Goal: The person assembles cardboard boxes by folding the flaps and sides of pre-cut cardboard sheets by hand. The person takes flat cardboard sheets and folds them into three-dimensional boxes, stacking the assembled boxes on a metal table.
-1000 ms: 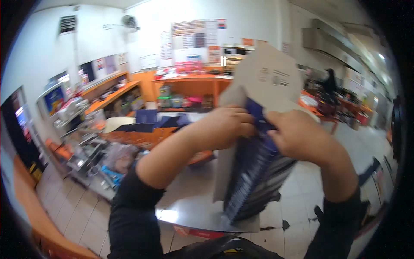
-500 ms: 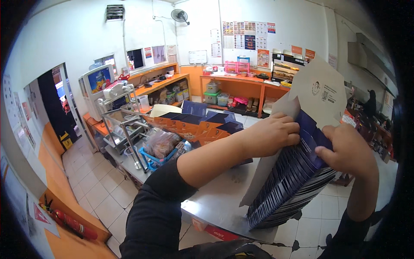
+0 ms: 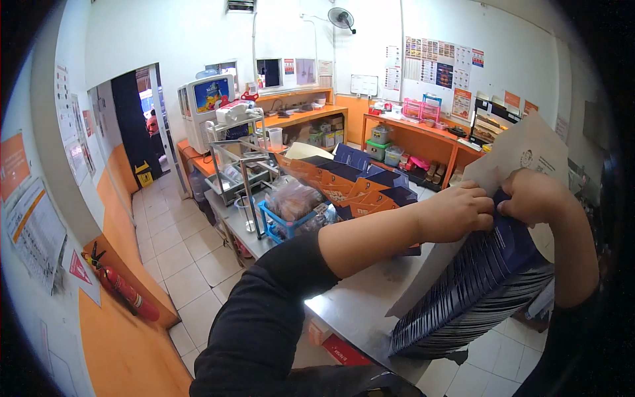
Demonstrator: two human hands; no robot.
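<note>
A tall, leaning stack of dark blue folded cartons point(image 3: 456, 291) stands at the near right end of the metal table point(image 3: 360, 301). At its top, one carton sheet point(image 3: 537, 147) shows its plain greyish-beige inner face, with small print on it. My left hand point(image 3: 463, 210) grips that sheet's left edge with fingers curled over. Close beside it, my right hand point(image 3: 534, 196) pinches the carton's folded blue part, its fingers bent inward. Orange and blue opened cartons point(image 3: 357, 182) stand in a row farther back on the table.
Left of the opened cartons are a blue basket point(image 3: 281, 225) with plastic-bagged items and a metal rack point(image 3: 245, 169). Orange shelves point(image 3: 410, 135) line the far wall. A fire extinguisher point(image 3: 126, 291) hangs at the left wall. Below the table lies a red box point(image 3: 345, 351).
The view has turned left, so the room sits farther right in the picture. My right hand has moved in closer to my left, its fingers now curled at the carton's fold.
</note>
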